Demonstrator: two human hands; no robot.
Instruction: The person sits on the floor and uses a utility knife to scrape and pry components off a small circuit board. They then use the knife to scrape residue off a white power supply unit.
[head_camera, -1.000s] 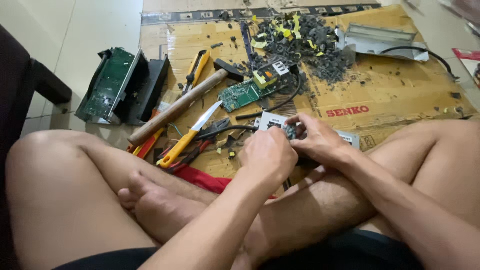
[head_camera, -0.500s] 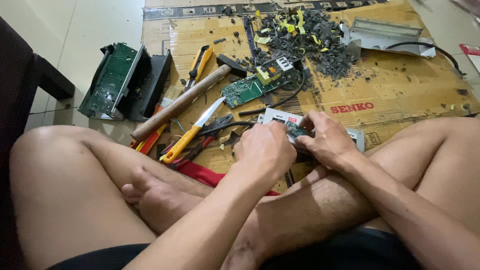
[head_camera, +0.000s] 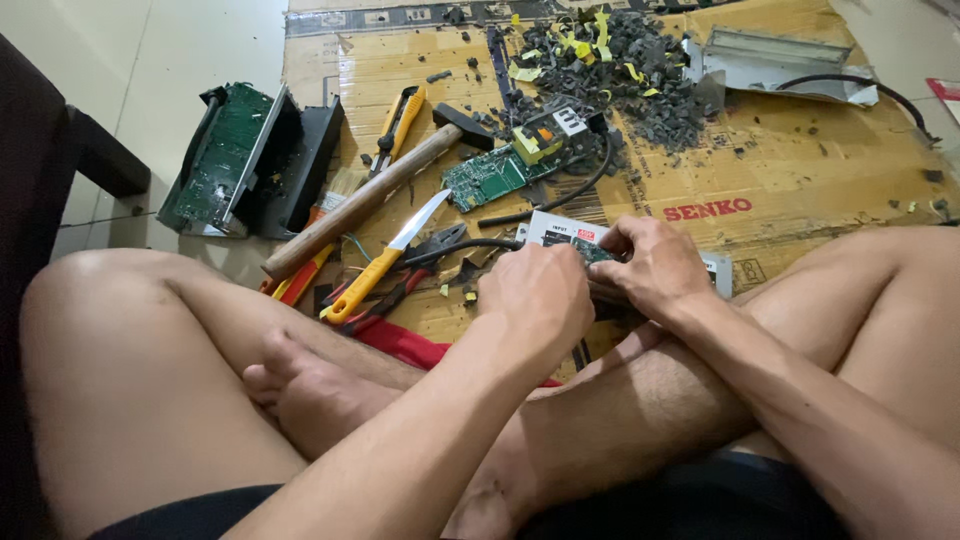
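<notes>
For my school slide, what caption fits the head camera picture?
Both hands, left hand and right hand, grip a small metal-cased circuit unit above scattered tools.

Brown cardboard sheet (head_camera: 800, 170) with red print, far pile of dark grey scraps (head_camera: 620, 70) flecked yellow, green circuit board (head_camera: 490, 175), yellow-handled knife (head_camera: 385, 260) with silver blade, tan wooden hammer handle (head_camera: 360, 200), red cloth (head_camera: 405, 345) near.

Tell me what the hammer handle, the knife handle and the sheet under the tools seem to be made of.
Hammer handle: apparently bare wood, matt brown, worn. Knife handle: likely plastic, glossy yellow and moulded. Sheet: cardboard, dull tan with printing and creases. Both the left hand and right hand grip a small metal-cased unit.
</notes>
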